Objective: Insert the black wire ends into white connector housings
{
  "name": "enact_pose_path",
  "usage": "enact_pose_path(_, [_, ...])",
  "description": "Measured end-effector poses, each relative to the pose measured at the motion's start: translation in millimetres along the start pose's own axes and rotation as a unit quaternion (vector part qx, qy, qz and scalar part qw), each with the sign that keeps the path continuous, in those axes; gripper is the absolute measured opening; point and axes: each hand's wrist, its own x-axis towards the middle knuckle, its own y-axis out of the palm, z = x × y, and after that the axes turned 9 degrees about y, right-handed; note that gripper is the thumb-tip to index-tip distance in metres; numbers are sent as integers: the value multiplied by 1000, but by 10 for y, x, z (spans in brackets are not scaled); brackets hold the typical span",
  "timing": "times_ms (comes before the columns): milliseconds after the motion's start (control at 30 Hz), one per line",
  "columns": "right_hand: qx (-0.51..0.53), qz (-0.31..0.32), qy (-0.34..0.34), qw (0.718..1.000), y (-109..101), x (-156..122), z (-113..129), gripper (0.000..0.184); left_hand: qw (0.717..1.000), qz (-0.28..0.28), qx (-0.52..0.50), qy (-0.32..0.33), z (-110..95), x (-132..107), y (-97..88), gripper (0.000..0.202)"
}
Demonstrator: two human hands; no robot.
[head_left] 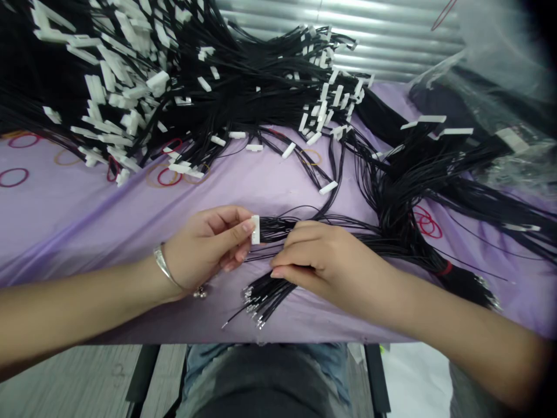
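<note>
Between the thumb and fingers of my left hand (213,241) is a white connector housing (256,230). Black wires run from the housing to the right, under my right hand (319,255). The fingers of my right hand are pinched together over the wires; whether a single wire sits in the pinch is too small to make out. Below that hand, a bundle of loose black wires (272,290) fans out, with small metal terminals at the tips. A silver bracelet (163,267) circles my left wrist.
A large heap of black cables with white connectors (117,81) covers the back left. More cables (391,203) lie at right, near a clear plastic bag (509,168). Rubber bands (429,222) are scattered over the purple cloth (108,232). The table's front edge borders my lap.
</note>
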Motion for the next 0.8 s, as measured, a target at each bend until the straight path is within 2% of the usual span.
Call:
enact_pose_path(200, [-17,13,8,1000,57,-7,-5,14,1000,3,-1,7,10,2,0,15])
enact_pose_path(367, [-29,34,65,997,31,-43,112,12,1000,10,9,19,12,-4,-9,17])
enact_pose_path(567, [86,31,123,988,-85,-25,127,7,1000,7,19,17,27,-14,-12,15])
enact_pose_path(800, [154,47,185,969,-145,-27,165,10,1000,15,-7,16,26,-13,-11,14])
